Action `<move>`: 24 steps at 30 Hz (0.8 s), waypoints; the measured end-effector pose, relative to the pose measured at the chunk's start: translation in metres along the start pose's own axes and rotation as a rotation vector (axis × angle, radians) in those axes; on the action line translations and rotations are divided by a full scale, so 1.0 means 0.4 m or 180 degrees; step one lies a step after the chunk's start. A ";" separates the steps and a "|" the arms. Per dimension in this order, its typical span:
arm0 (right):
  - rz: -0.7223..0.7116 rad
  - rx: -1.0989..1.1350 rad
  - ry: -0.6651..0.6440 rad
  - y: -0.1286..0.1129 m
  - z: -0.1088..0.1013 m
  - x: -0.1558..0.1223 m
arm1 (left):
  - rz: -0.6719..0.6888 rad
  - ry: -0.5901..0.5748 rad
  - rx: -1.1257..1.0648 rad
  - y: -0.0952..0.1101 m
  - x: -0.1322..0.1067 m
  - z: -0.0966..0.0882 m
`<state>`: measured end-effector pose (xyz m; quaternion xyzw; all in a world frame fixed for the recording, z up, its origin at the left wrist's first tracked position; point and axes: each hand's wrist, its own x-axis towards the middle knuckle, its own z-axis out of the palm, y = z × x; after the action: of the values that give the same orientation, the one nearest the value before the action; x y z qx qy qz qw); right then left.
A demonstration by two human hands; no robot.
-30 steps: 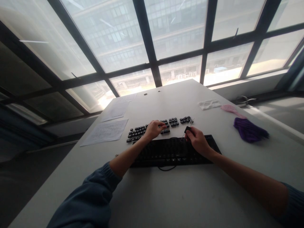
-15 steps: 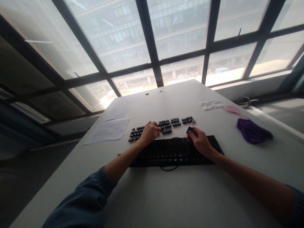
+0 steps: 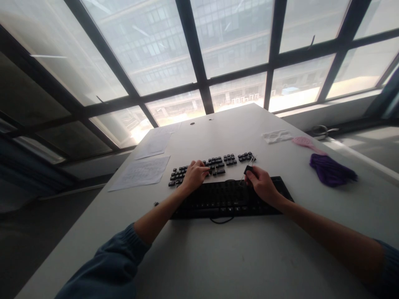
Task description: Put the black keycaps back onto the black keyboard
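A black keyboard [image 3: 215, 203] lies on the white table, many of its keys dark and hard to make out. Behind it, loose black keycaps [image 3: 218, 171] are set out in rows. My left hand [image 3: 195, 174] is over the left part of these rows, thumb and fingers pinched together among the keycaps; what is between the fingertips is hidden. My right hand [image 3: 261, 182] is closed on the black handle of a wire keycap puller [image 3: 248, 169], above the right part of the keyboard. Thin wires stick out from both ends of the handle.
Sheets of paper [image 3: 140, 173] lie at the left. Toward the right edge are a white cloth-like item [image 3: 277, 136], a pink brush-like item [image 3: 304, 142] and a purple bundle [image 3: 332, 170]. A cable loop [image 3: 222, 222] shows at the keyboard's front edge. Windows stand beyond the table.
My left hand has shifted slightly left over the keycap rows, its fingers still pinched. My right hand stays in place with the keycap puller. The view has moved very slightly.
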<state>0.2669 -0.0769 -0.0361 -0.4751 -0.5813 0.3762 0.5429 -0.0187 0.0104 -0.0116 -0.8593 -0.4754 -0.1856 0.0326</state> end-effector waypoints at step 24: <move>0.0042 0.0045 -0.0042 -0.011 -0.002 -0.001 | -0.0089 0.0095 -0.0290 0.014 0.004 0.008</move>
<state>0.2669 -0.0786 -0.0318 -0.4726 -0.5791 0.3871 0.5399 -0.0122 0.0094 -0.0135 -0.8503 -0.4779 -0.2204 -0.0021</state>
